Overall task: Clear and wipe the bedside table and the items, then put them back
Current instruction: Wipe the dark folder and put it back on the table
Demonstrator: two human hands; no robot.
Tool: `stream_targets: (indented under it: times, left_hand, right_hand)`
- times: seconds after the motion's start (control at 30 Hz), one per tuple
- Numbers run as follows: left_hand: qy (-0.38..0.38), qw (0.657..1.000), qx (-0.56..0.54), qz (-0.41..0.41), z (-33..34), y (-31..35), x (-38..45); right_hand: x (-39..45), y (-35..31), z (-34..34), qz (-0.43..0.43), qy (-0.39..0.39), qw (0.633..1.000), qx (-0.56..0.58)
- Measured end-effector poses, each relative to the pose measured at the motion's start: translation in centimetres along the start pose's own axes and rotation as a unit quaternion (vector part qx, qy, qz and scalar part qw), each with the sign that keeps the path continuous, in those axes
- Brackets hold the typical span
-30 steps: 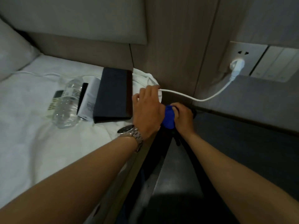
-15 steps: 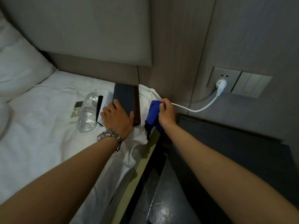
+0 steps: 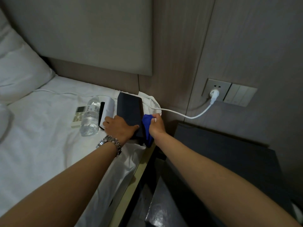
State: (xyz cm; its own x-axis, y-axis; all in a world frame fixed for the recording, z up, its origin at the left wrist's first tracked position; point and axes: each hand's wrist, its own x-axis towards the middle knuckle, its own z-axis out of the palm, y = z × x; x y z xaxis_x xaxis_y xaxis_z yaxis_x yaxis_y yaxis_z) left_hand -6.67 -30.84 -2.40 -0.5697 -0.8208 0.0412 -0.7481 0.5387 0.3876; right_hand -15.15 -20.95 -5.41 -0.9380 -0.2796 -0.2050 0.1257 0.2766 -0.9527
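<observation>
Left hand (image 3: 120, 128) lies flat, fingers straight, on the near end of the dark box (image 3: 129, 114), which rests on the bed (image 3: 41, 145) by its right edge. Right hand (image 3: 156, 126) grips the bunched blue cloth (image 3: 146, 126) against the box's right side. Box long axis runs away from the camera toward the headboard (image 3: 78, 33). Best wiped lengthwise, box held steady. Desk (image 3: 229, 161) stands to the right.

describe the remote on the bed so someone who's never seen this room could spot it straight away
Start at the white bed left of the dark bedside table, and find the row of items lying near the headboard. The remote control is the leftmost one, right beside the clear water bottle. It is the only pale, flat item with a small screen above rows of buttons.
</observation>
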Motion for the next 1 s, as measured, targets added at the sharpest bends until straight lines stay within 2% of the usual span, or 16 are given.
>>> stream_targets:
  times: [0.2, 0.4, 0.5, 0.57, 0.63, 0.7, 0.77, 0.87, 1.0]
  left_hand:
    - [0.007, 0.997, -0.075, -0.002, 0.2, -0.5, -2.4]
    - [0.019, 0.984, -0.175, 0.035, -0.9, -1.1, -4.2]
    - [-0.059, 0.966, -0.25, -0.024, -2.0, -0.5, -5.0]
    - [-0.142, 0.925, -0.341, -0.084, -3.1, 0.0, -5.7]
    - [-0.219, 0.864, -0.439, -0.114, -4.4, 0.5, -6.9]
    - [-0.284, 0.813, -0.491, -0.13, -5.3, 0.7, -8.1]
    - [-0.346, 0.768, -0.522, -0.135, -5.9, 0.8, -9.7]
    - [-0.383, 0.735, -0.544, -0.135, -6.3, 1.0, -12.6]
    - [-0.398, 0.706, -0.564, -0.157, -6.0, 1.3, -16.2]
  right_hand:
    - [-2.2, 1.2, -0.5, 0.017, -0.015, 1.0, 0.0]
    - [-4.6, 2.1, -2.2, 0.019, -0.014, 1.0, -0.004]
    - [-5.9, 1.9, -3.3, 0.025, -0.014, 1.0, -0.002]
    - [-6.8, 2.0, -4.3, 0.04, -0.015, 0.999, 0.018]
    - [-7.8, 1.9, -5.6, 0.071, -0.019, 0.994, 0.077]
    - [-8.8, 2.0, -7.0, 0.088, -0.032, 0.984, 0.15]
    - [-9.9, 2.3, -8.4, 0.071, -0.035, 0.985, 0.151]
    - [-11.6, 2.1, -10.5, 0.038, -0.005, 0.997, 0.067]
    - [-13.2, -0.4, -13.9, -0.03, 0.082, 0.996, -0.009]
